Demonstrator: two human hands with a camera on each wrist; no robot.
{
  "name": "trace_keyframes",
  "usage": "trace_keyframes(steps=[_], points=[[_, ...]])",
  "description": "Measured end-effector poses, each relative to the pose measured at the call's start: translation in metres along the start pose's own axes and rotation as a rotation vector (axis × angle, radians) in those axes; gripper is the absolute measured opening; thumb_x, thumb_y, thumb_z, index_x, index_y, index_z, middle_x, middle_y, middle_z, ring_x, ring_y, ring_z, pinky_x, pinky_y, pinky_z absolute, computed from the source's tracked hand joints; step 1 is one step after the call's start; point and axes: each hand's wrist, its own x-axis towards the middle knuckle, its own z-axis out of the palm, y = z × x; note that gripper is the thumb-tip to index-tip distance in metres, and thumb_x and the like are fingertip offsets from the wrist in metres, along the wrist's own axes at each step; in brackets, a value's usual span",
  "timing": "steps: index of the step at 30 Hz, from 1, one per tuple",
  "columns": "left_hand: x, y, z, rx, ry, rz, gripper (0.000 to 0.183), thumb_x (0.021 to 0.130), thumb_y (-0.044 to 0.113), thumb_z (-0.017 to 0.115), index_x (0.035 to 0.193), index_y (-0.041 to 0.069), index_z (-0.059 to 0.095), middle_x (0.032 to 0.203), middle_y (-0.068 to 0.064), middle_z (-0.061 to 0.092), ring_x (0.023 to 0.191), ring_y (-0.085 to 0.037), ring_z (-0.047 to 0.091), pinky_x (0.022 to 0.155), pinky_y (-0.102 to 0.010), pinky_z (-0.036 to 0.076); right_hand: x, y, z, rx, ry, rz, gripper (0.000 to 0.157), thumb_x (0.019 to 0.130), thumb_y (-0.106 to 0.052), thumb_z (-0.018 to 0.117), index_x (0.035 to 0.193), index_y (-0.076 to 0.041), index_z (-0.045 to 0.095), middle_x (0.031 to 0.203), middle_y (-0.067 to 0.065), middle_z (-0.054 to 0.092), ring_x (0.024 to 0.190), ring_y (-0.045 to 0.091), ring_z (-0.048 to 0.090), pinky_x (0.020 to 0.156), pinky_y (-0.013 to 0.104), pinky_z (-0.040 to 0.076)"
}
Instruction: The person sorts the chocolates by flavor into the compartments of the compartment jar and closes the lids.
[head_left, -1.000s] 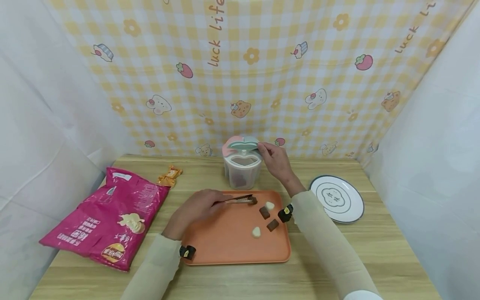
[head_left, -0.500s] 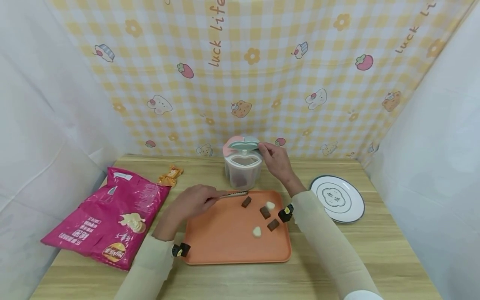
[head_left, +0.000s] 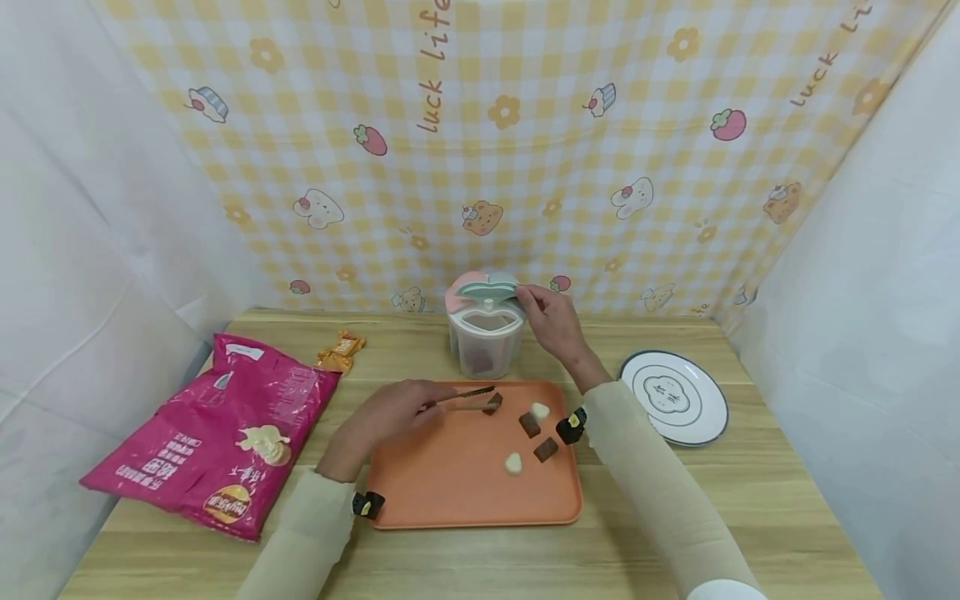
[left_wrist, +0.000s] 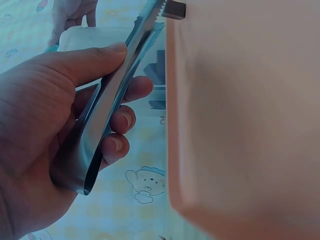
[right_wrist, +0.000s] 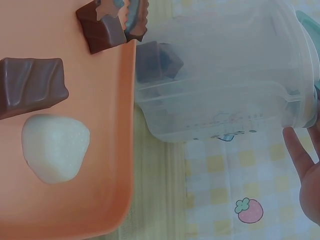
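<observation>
My left hand (head_left: 397, 410) grips metal tongs (left_wrist: 107, 105) between thumb and fingers. Their toothed tips stand slightly apart at a brown chocolate piece (head_left: 492, 403) near the back edge of the orange tray (head_left: 435, 492). In the right wrist view a tip overlaps that chocolate (right_wrist: 100, 27). My right hand (head_left: 553, 323) pinches the raised green lid (head_left: 487, 290) of a clear plastic container (head_left: 483, 350) behind the tray. Dark pieces (right_wrist: 157, 61) show through the container's wall at the bottom.
Two more chocolates (head_left: 546, 450) and two white pieces (head_left: 513, 463) lie on the tray's right half. A white plate (head_left: 705, 408) stands at right. On the left are a pink snack bag (head_left: 217, 433) and orange wrapped candy (head_left: 341, 352). A checked cloth (head_left: 480, 167) hangs behind.
The chocolate at the tongs has shifted slightly left on the tray. My left hand lifted the tongs off it, then brought them back down with the tips spread. My right hand stayed at the lid.
</observation>
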Motion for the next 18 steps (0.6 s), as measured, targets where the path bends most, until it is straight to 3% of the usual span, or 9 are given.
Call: trace_keyframes(steps=[9,13,18], points=[[0.0004,-0.0016,0.0063,0.017,0.006,0.033,0.027,0.102,0.017,0.067,0.128,0.015,0.074,0.107,0.001,0.073,0.082,-0.011,0.060,0.078,-0.036,0.052,0.0004,0.0016,0.0000,0.004,0.002,-0.016,0.030,0.108,-0.025,0.057,0.111,-0.004,0.078,0.095,0.008,0.075,0.076,0.019,0.061,0.071,0.033,0.048],[-0.0001,-0.0036,0.0093,0.041,0.035,0.084,0.022,0.102,0.016,0.068,0.122,0.016,0.077,0.106,0.001,0.074,0.090,-0.014,0.067,0.083,-0.039,0.054,0.0005,0.0015,-0.0001,0.008,0.002,-0.014,0.029,0.108,-0.024,0.057,0.110,-0.004,0.078,0.097,0.009,0.076,0.078,0.019,0.062,0.072,0.034,0.049],[-0.0005,-0.0043,0.0099,0.048,0.041,0.101,0.021,0.102,0.015,0.067,0.120,0.017,0.078,0.110,0.002,0.075,0.101,-0.016,0.069,0.091,-0.042,0.054,0.0002,0.0004,-0.0004,0.013,-0.004,0.004,0.030,0.108,-0.025,0.057,0.111,-0.004,0.078,0.099,0.009,0.076,0.080,0.019,0.062,0.074,0.035,0.049]])
